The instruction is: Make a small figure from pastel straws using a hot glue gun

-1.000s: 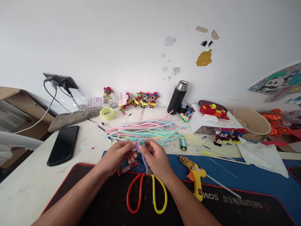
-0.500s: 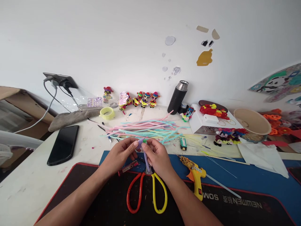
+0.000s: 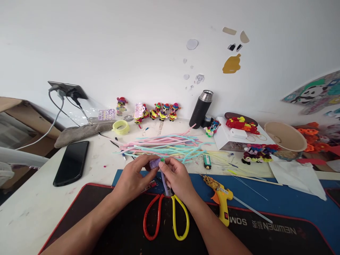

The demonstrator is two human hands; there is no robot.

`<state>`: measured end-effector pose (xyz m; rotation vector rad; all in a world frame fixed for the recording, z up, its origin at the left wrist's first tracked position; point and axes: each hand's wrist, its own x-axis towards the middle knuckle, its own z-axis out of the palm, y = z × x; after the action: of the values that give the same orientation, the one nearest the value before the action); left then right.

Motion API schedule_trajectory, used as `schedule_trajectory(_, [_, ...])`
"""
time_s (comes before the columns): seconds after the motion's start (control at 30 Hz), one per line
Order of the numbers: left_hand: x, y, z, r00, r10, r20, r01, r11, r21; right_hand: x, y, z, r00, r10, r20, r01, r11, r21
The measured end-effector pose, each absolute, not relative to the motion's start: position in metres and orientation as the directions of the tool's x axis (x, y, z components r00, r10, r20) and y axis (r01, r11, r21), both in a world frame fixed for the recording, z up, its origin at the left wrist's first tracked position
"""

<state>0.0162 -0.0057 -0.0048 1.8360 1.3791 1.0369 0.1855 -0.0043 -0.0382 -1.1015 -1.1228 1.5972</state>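
Between my two hands is a purple coil of pipe cleaner [image 3: 154, 163], with a loose purple end hanging down and a bit of green at its right side. My left hand [image 3: 136, 173] closes its thumb and fingers around the coil's left part. Thumb and fingertips of my right hand [image 3: 177, 174] pinch it at the green end. Just below my hands lie scissors with one red handle [image 3: 145, 219] and one yellow handle [image 3: 188, 219]; their blades are mostly hidden. Behind my hands spreads a pile of pastel pipe cleaners [image 3: 162, 143].
A yellow glue gun [image 3: 224, 202] rests on the mat [image 3: 117, 219] at the right. A black phone [image 3: 71, 163] lies at the left. Along the wall stand several small figures [image 3: 164, 111] and a black thermos [image 3: 200, 109]. A roll of yellow tape [image 3: 120, 127] sits at the back left.
My left hand has turned and its fingers have shifted, so more of the purple coil shows. The loose end has swung slightly. My right hand stays nearly in place.
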Motion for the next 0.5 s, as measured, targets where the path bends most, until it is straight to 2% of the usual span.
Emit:
schedule_trajectory(0.37, [0.0122,-0.0027,-0.0078,0.028,0.971,0.237,0.500,-0.220,0.838,0.1819,-0.0079,-0.0341,-0.299,0.933,-0.199,-0.121,-0.244,-0.962])
schedule_trajectory(0.5, [0.0112,-0.0010,-0.0121,0.019,0.983,0.184,0.502,-0.168,0.848,0.1835,-0.0075,-0.0321,-0.274,0.946,-0.171,-0.100,-0.205,-0.974])
